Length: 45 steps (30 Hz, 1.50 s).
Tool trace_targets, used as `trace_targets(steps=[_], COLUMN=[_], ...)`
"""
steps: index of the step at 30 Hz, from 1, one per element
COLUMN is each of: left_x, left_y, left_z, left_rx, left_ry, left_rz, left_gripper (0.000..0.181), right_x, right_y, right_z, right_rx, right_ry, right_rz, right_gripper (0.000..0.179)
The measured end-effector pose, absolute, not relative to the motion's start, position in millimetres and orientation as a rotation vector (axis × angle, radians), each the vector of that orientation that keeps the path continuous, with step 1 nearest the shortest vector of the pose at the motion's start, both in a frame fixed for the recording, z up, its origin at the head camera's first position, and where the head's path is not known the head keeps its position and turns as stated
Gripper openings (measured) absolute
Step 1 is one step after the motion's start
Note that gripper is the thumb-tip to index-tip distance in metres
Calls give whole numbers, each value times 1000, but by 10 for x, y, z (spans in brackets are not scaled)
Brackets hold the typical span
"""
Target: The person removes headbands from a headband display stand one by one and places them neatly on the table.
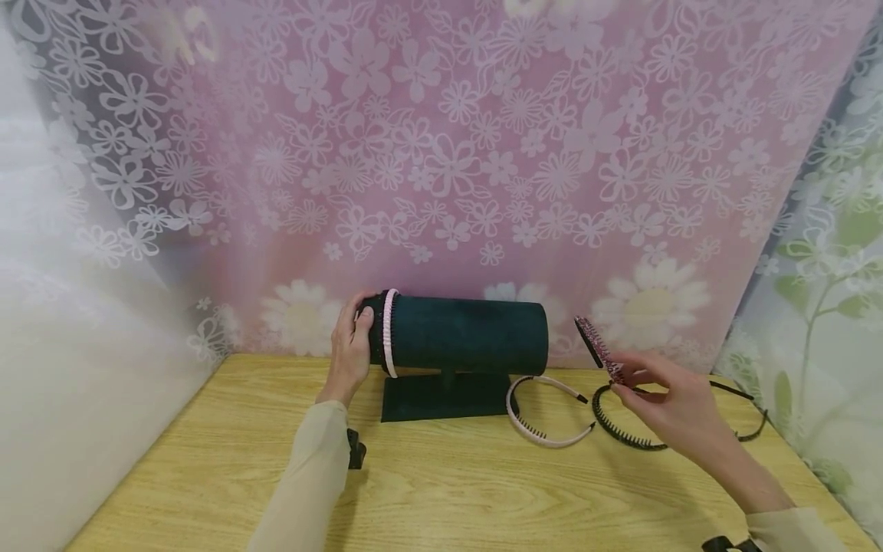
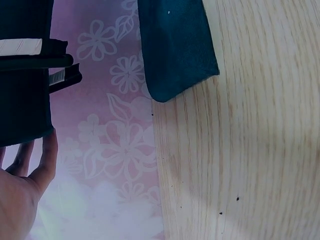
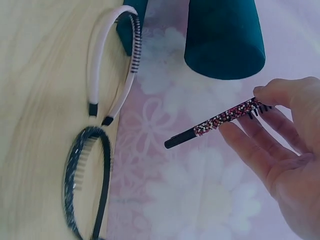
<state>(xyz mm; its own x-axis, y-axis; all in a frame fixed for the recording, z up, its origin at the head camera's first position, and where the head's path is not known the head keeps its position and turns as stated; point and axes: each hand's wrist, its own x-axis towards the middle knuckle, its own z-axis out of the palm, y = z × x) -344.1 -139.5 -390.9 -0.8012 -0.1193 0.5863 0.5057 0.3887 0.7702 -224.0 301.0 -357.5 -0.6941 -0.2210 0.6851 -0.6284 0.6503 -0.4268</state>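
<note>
At the left end of a dark green padded headband stand (image 1: 476, 333), my left hand (image 1: 350, 351) grips the roll, thumb on the near side. Right beside that hand, a pale ribbed headband (image 1: 388, 337) and a black headband (image 1: 375, 341) sit round the roll. Their black-tipped ends hang below it in the left wrist view. To the right of the stand, above the table, my right hand (image 1: 679, 402) pinches a pink glittery headband (image 1: 600, 349) with black comb teeth. In the right wrist view its glittery band (image 3: 225, 117) points towards the roll, apart from it.
A light pink toothed headband (image 1: 552, 443) lies by the stand's base (image 1: 428, 400). Right of it, a black toothed headband (image 1: 624, 438) lies partly behind my right hand, with dark band ends showing beyond. Floral sheets (image 1: 441, 153) rise behind and beside the wooden table (image 1: 483, 498).
</note>
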Motion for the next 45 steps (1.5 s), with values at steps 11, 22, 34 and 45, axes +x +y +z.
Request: trace_targets(steps=[11, 22, 34, 45], left_x=[-3455, -3453, -3460, -3435], left_y=[-1394, -1391, -1395, -1402], left_z=[-3908, -3904, -3914, -3946], left_rx=[-338, -330, -329, -324], left_ry=[-2085, -2086, -2077, -2083], left_rz=[-1447, -1442, -1439, -1441], left_gripper=[44, 44, 45, 44], right_x=[-1998, -1911, -1807, -1607], right_y=[3266, 3537, 3776, 4015], right_z=[-3615, -3743, -3913, -3993], right_rx=[564, 622, 534, 395], right_ry=[-2305, -2249, -2329, -2485], right_rz=[830, 816, 762, 637], right_gripper=[50, 58, 59, 52])
